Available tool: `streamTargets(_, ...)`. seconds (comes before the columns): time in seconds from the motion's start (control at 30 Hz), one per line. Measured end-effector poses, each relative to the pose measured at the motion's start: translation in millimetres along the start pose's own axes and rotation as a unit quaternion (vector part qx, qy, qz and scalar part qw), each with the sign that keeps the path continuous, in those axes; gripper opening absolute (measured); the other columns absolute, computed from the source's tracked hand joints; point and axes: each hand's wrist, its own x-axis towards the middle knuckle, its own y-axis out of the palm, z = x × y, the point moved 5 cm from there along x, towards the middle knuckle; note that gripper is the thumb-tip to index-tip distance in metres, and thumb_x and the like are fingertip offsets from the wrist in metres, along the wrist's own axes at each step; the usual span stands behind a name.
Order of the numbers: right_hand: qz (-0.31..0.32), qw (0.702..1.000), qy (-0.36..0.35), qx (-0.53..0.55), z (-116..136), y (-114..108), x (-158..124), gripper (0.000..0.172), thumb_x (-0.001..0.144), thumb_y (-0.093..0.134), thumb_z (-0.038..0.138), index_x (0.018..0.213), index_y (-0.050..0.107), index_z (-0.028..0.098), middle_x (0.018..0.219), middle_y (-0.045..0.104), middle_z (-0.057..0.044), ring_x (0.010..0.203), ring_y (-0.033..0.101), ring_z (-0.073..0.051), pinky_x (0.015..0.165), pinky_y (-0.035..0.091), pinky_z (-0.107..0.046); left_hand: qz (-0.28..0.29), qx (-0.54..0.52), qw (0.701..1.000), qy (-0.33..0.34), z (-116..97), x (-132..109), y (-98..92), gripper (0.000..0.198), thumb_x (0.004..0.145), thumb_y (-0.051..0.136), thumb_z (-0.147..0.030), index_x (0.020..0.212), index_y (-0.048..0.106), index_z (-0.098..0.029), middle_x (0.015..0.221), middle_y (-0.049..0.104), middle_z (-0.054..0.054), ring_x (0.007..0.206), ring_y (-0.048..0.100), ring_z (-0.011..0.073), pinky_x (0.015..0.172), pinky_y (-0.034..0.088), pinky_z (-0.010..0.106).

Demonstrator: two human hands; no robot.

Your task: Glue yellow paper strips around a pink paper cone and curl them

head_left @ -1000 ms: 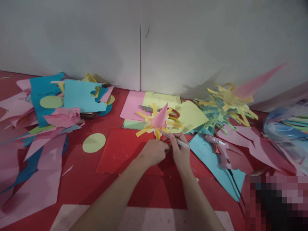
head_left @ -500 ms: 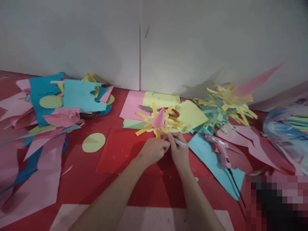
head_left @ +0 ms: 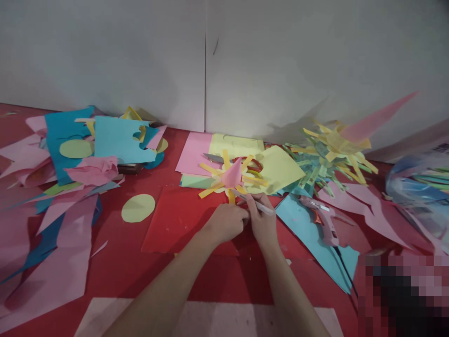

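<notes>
A paper flower (head_left: 242,179) with a pink cone centre and yellow strips for petals is just beyond my hands. My right hand (head_left: 262,216) is closed around a slim white pen (head_left: 264,208), whose tip points up and left at the flower's lower edge. My left hand (head_left: 229,220) lies close against the right one, fingers curled in below the flower. Whatever those fingers grip, if anything, is hidden. Beneath both hands lies a red sheet (head_left: 175,224). Scissors (head_left: 213,158) with red handles rest behind the flower, partly covered by it.
Pink and blue paper scraps (head_left: 66,243) heap up on the left, near a pale yellow paper disc (head_left: 138,208). At right, a pink glue gun (head_left: 324,220) with a cord lies on blue paper (head_left: 298,224). Behind it stands a larger paper flower (head_left: 336,145). A white wall (head_left: 140,56) bounds the back.
The whole view has shifted slightly, so everything sits a few pixels further right. The hands, pen and flower keep almost the same positions relative to one another.
</notes>
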Motion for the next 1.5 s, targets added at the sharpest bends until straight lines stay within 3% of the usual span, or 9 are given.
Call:
streamTargets(0.53, 0.02, 0.999, 0.021, 0.043, -5.1, 1.9, -0.5, 0.019, 0.084, 0.051, 0.038, 0.075, 0.051, 0.021, 0.069, 0.063, 0.001, 0.064, 0.059, -0.015, 0.063, 0.044, -0.027, 0.005, 0.008, 1.0, 0.003, -0.7, -0.3, 0.0, 0.03, 0.078, 0.04, -0.012, 0.078, 0.07, -0.019, 0.075, 0.071, 0.006, 0.072, 0.063, 0.0198, 0.061, 0.044, 0.029)
streamTargets(0.97, -0.008, 0.999, 0.012, 0.05, 1.7, -1.7, -1.9, 0.019, 0.083, 0.05, 0.035, 0.069, 0.05, 0.022, 0.064, 0.061, 0.001, 0.063, 0.059, -0.015, 0.063, 0.046, -0.027, 0.009, 0.008, 1.0, -0.005, -0.7, -0.8, -1.6, 0.029, 0.076, 0.041, -0.011, 0.075, 0.069, -0.02, 0.072, 0.071, 0.005, 0.07, 0.063, 0.0175, 0.06, 0.042, 0.026)
streamTargets(1.23, -0.037, 0.993, 0.049, 0.097, -6.8, -4.4, -2.7, 0.022, 0.082, 0.052, 0.039, 0.069, 0.047, 0.022, 0.06, 0.059, 0.002, 0.047, 0.048, -0.012, 0.047, 0.041, -0.026, 0.021, 0.012, 1.0, 0.002, -3.3, -1.6, -2.2, 0.027, 0.077, 0.042, -0.012, 0.071, 0.068, -0.019, 0.071, 0.07, 0.006, 0.069, 0.063, 0.0188, 0.059, 0.042, 0.027)
streamTargets(1.5, -0.03, 0.996, 0.039, 0.068, -7.2, -4.1, -2.1, 0.022, 0.082, 0.052, 0.038, 0.069, 0.049, 0.021, 0.06, 0.06, 0.001, 0.052, 0.053, -0.014, 0.053, 0.044, -0.026, 0.014, 0.016, 1.0, 0.006, -2.5, -1.6, -0.5, 0.028, 0.077, 0.041, -0.012, 0.073, 0.068, -0.019, 0.073, 0.07, 0.006, 0.07, 0.063, 0.0183, 0.06, 0.043, 0.027)
